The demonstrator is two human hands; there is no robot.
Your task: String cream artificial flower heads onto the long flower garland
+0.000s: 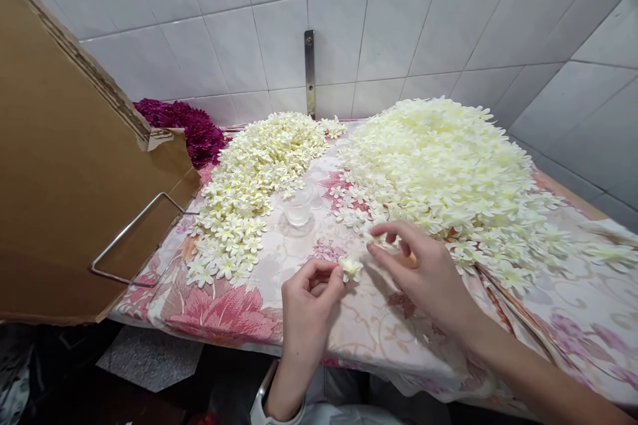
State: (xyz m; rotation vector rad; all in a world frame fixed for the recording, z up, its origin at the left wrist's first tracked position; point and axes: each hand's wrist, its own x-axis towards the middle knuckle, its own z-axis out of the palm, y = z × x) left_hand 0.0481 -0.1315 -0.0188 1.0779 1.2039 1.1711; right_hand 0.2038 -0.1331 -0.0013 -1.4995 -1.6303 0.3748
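My left hand (314,292) pinches a small pale-yellow artificial flower (351,268) between thumb and forefinger, just above the tablecloth. To its right is my right hand (423,269), thumb and forefinger closed around a small pale flower (370,239) that is mostly hidden by the fingertips. A tan band or small piece (411,259) shows by its curled fingers; I cannot tell which. Beyond the right hand spreads a large heap of loose cream flowers (443,159). A small clear cup (298,211) stands on the cloth beyond my left hand.
Another heap of yellowish-white flowers (269,153) lies left of the cup. Purple flowers (189,126) are piled at the back left. A large cardboard box (74,166) and a bent metal wire frame (127,234) flank the left side. Behind the flowered tablecloth (224,312) rises a tiled wall (339,33).
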